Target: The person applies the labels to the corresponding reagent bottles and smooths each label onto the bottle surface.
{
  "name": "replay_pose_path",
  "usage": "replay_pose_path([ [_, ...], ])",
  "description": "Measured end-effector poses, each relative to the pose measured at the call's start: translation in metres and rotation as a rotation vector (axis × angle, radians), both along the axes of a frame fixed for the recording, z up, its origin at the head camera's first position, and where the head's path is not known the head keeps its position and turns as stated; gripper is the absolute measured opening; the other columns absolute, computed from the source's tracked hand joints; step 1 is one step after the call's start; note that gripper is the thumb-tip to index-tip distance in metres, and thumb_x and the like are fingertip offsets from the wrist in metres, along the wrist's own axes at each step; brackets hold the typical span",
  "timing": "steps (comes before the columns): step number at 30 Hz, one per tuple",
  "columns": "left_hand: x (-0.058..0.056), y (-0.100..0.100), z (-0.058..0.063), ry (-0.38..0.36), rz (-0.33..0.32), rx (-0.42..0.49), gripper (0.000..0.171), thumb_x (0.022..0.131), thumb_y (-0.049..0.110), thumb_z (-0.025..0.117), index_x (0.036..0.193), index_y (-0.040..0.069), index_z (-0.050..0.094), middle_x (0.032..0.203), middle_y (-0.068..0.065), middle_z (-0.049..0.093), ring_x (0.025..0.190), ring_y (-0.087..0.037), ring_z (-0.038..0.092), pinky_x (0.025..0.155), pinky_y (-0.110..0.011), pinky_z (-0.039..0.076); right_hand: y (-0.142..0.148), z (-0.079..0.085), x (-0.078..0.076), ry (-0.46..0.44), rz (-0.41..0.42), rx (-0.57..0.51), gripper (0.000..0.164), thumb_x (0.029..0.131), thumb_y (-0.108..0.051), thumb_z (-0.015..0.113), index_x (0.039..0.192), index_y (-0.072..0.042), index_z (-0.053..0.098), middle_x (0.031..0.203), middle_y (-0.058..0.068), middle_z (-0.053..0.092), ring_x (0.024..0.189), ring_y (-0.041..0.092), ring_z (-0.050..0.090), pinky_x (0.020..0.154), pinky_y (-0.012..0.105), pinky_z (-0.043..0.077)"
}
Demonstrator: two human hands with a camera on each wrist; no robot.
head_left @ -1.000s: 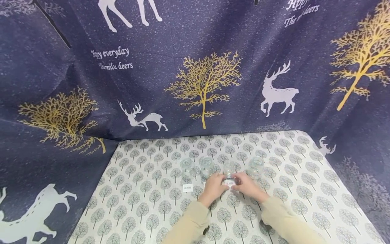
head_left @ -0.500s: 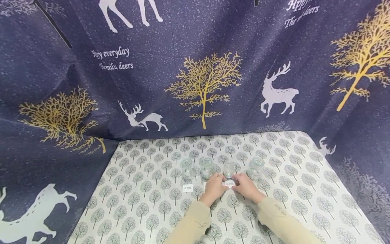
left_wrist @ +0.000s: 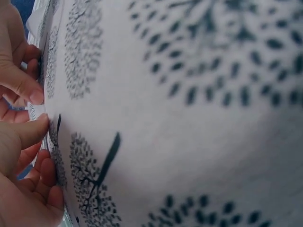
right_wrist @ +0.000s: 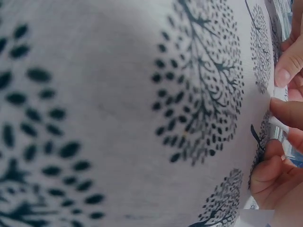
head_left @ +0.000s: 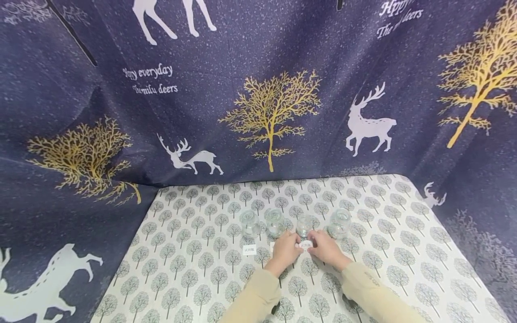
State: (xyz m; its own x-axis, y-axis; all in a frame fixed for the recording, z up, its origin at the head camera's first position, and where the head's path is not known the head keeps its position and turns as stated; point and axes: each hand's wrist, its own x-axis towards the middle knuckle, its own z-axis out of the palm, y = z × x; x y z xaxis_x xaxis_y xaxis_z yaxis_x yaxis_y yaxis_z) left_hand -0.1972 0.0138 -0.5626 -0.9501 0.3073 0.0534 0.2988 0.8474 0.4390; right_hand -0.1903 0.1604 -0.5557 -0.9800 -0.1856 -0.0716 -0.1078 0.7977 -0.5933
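Observation:
A small white card (head_left: 305,245) with printed characters is pinched between both hands. My left hand (head_left: 286,249) holds its left side and my right hand (head_left: 324,246) its right side, thumbs toward the near edge. In the head view the card looks bowed, its top edge arched. Directly behind it stands a small clear glass jar (head_left: 304,225), with fingertips right at its base. In the right wrist view a white card edge (right_wrist: 279,124) shows between the fingers.
Two clear glass jars, one farther left (head_left: 250,223) and one nearer (head_left: 275,223), stand left of the small jar; another jar (head_left: 340,222) stands right. A printed card (head_left: 249,250) lies before the leftmost jar. Another card (head_left: 272,246) is partly behind my left hand.
My right hand has shifted slightly, its fingers closer in at the card's side. The card looked flatter before and now appears more arched. The jars have stayed in place.

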Motion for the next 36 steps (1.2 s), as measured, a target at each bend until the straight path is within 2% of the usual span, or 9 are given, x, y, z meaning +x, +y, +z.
replay_pose_path([
  [6,0.003,0.0,-0.002,0.008,-0.007,0.048,0.019,0.074,0.022,0.068,0.088,0.018,0.055,0.074,0.01,0.056,0.064,-0.004,0.048,0.057,-0.016,0.038,0.001,-0.001,0.004,0.005,-0.002,-0.085,0.017,0.076,-0.006,0.062,0.081,-0.016,0.049,0.062,-0.005,0.047,0.056,0.009,0.042,0.05,0.021,0.036],
  [10,0.006,-0.002,0.0,0.045,-0.03,0.094,0.02,0.074,0.016,0.067,0.09,0.016,0.054,0.067,0.009,0.055,0.056,-0.002,0.045,0.05,-0.013,0.035,0.002,-0.001,0.006,0.019,-0.01,-0.1,0.017,0.078,-0.006,0.06,0.083,-0.018,0.049,0.058,-0.006,0.046,0.05,0.008,0.04,0.046,0.02,0.035],
  [16,0.009,-0.003,0.002,0.033,-0.009,0.182,0.022,0.078,0.018,0.064,0.096,0.016,0.052,0.077,0.006,0.06,0.062,-0.002,0.052,0.055,-0.013,0.039,0.004,0.005,0.008,0.031,-0.042,-0.181,0.014,0.079,-0.004,0.058,0.081,-0.016,0.051,0.067,-0.003,0.054,0.058,0.008,0.046,0.051,0.021,0.041],
  [20,0.011,-0.001,0.002,-0.008,0.042,0.3,0.025,0.08,0.019,0.061,0.102,0.014,0.05,0.084,0.003,0.062,0.064,-0.001,0.054,0.057,-0.012,0.042,0.006,0.01,0.008,-0.017,-0.069,-0.319,0.01,0.08,-0.003,0.057,0.082,-0.012,0.052,0.074,0.004,0.058,0.062,0.01,0.05,0.054,0.022,0.044],
  [26,0.015,0.004,0.003,-0.063,0.088,0.479,0.023,0.082,0.015,0.059,0.102,0.013,0.05,0.083,0.002,0.063,0.061,0.002,0.051,0.055,-0.012,0.043,0.007,0.011,0.009,-0.142,-0.129,-0.565,0.007,0.082,0.002,0.052,0.086,-0.001,0.047,0.071,0.015,0.057,0.054,0.012,0.051,0.05,0.023,0.046],
  [31,0.016,0.006,0.004,-0.049,0.088,0.528,0.022,0.082,0.014,0.058,0.102,0.013,0.05,0.079,0.004,0.061,0.062,0.003,0.05,0.057,-0.012,0.044,0.007,0.012,0.013,-0.213,-0.194,-0.73,0.008,0.081,0.003,0.05,0.086,0.0,0.044,0.071,0.016,0.059,0.058,0.014,0.056,0.056,0.026,0.05],
  [36,0.016,0.006,0.005,0.019,0.073,0.521,0.02,0.081,0.015,0.06,0.101,0.013,0.053,0.077,0.004,0.06,0.062,0.002,0.049,0.058,-0.012,0.044,0.006,0.009,0.015,-0.235,-0.22,-0.798,0.009,0.081,0.002,0.053,0.085,0.0,0.046,0.075,0.02,0.063,0.061,0.015,0.061,0.06,0.03,0.053],
])
